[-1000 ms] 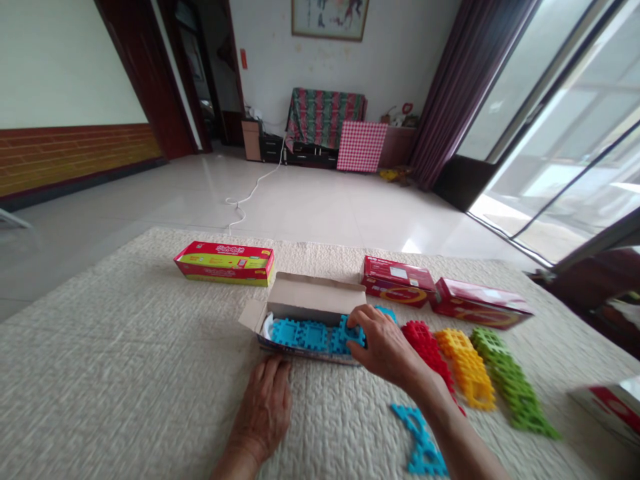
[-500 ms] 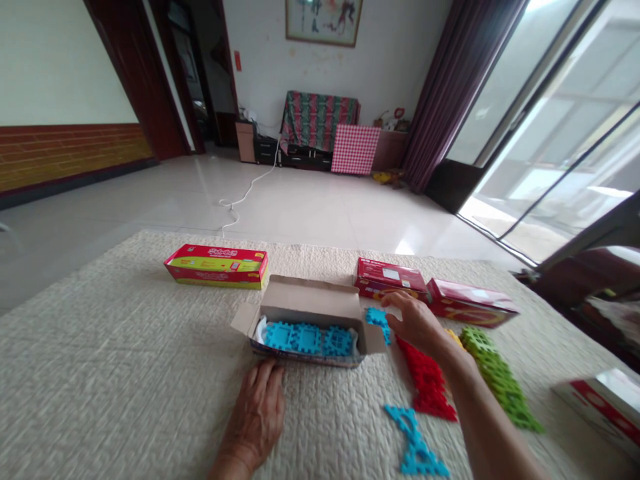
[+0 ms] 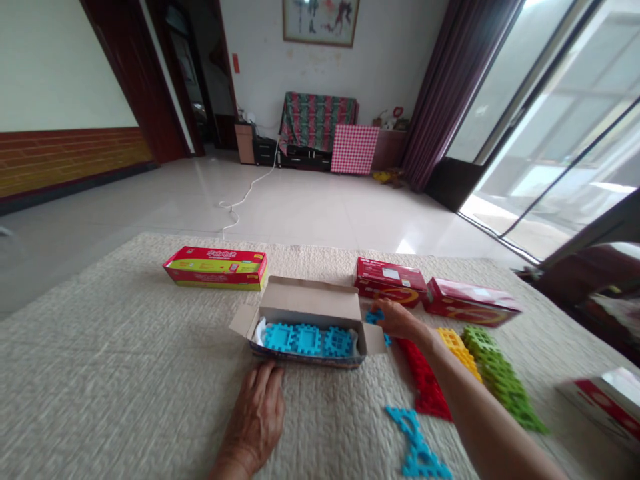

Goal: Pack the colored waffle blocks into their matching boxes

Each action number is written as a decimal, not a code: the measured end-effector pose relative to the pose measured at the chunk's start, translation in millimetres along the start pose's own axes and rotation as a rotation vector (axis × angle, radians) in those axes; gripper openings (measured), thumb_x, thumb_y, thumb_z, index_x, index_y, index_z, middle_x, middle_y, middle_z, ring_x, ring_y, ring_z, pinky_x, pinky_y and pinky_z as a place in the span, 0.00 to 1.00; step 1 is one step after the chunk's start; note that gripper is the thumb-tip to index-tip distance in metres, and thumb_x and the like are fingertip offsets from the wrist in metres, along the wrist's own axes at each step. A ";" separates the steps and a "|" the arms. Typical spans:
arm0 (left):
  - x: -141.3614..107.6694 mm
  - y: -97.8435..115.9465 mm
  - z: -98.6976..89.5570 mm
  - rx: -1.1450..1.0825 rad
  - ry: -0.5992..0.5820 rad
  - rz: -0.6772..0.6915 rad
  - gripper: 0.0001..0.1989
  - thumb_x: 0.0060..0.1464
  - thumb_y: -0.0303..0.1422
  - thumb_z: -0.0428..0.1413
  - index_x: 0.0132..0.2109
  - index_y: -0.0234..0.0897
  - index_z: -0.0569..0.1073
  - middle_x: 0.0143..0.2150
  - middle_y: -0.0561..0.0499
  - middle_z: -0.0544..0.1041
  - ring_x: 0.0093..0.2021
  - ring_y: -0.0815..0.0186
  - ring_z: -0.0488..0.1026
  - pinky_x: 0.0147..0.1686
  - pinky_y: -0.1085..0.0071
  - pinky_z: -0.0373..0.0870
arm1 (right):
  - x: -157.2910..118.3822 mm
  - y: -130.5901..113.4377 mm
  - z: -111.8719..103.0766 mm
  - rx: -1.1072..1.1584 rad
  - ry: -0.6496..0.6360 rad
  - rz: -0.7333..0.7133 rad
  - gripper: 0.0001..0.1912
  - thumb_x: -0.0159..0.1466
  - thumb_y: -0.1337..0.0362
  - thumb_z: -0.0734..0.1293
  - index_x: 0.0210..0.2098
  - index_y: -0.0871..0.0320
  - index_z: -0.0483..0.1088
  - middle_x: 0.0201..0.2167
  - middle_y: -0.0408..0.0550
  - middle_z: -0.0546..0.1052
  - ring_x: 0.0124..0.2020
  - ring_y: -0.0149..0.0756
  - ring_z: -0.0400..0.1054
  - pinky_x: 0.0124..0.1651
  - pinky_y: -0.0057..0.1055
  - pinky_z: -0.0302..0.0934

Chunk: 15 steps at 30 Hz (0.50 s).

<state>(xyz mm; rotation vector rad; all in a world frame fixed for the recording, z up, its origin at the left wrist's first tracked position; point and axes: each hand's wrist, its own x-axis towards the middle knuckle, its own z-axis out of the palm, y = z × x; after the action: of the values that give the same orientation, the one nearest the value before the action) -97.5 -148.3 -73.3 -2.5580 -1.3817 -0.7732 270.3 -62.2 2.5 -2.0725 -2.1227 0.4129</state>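
Note:
An open cardboard box [image 3: 313, 361] stands in the middle with its lid and side flaps folded out. Inside lie several blue square notched plastic building pieces [image 3: 307, 339] on white wrapping. My left hand [image 3: 259, 410] rests palm down on the quilted cover, fingers stretched out against the box's front. Beyond the right flap, the fingers of my right hand [image 3: 400, 321] close on a blue building piece [image 3: 373, 317], partly hidden by them. Beneath that forearm run red pieces [image 3: 424, 383], with a strip of yellow pieces [image 3: 459, 353] and green pieces [image 3: 503, 380] beside them.
Blue triangular pieces [image 3: 417, 443] lie near the front. A red and yellow box [image 3: 217, 268] stands at the back left; two dark red boxes [image 3: 390, 280] stand at the back right. A white and red box [image 3: 607, 400] sits at the right edge of the quilted cover [image 3: 125, 373].
My right hand has come down and its fingers have closed on the blue piece beside the box. My left hand stays where it was.

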 end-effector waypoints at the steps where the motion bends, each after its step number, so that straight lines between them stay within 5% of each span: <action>1: 0.2 0.2 -0.3 0.001 -0.002 -0.002 0.16 0.55 0.22 0.47 0.50 0.31 0.70 0.49 0.41 0.71 0.48 0.55 0.68 0.49 0.57 0.69 | 1.0 1.1 0.1 -0.009 -0.027 -0.002 0.18 0.66 0.58 0.64 0.53 0.58 0.66 0.52 0.51 0.71 0.47 0.39 0.69 0.48 0.42 0.67; 7: 3.3 3.1 -3.5 0.010 0.003 -0.021 0.16 0.55 0.22 0.46 0.49 0.32 0.71 0.49 0.41 0.71 0.48 0.55 0.68 0.49 0.57 0.69 | -7.2 1.0 -12.7 -0.056 0.010 0.011 0.17 0.66 0.58 0.64 0.52 0.58 0.67 0.51 0.51 0.71 0.47 0.38 0.69 0.48 0.42 0.66; 12: 5.2 5.8 -6.3 0.004 -0.023 -0.024 0.17 0.55 0.21 0.45 0.49 0.31 0.71 0.48 0.42 0.72 0.48 0.56 0.68 0.49 0.56 0.69 | -21.5 -7.0 -24.7 -0.055 0.173 0.020 0.16 0.60 0.73 0.62 0.48 0.61 0.69 0.49 0.55 0.72 0.50 0.43 0.67 0.53 0.39 0.61; 15: 4.9 5.8 -7.3 0.008 -0.032 -0.025 0.17 0.55 0.21 0.45 0.49 0.31 0.71 0.48 0.42 0.72 0.49 0.55 0.68 0.50 0.56 0.69 | -20.6 -6.4 -22.2 -0.045 0.123 -0.014 0.17 0.58 0.74 0.64 0.47 0.60 0.69 0.48 0.54 0.73 0.50 0.41 0.68 0.53 0.37 0.61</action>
<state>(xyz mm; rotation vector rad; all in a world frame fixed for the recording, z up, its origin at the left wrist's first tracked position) -93.3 -150.4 -64.0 -2.5628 -1.4259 -0.7327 271.4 -80.7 27.2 -2.0486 -2.0921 0.2316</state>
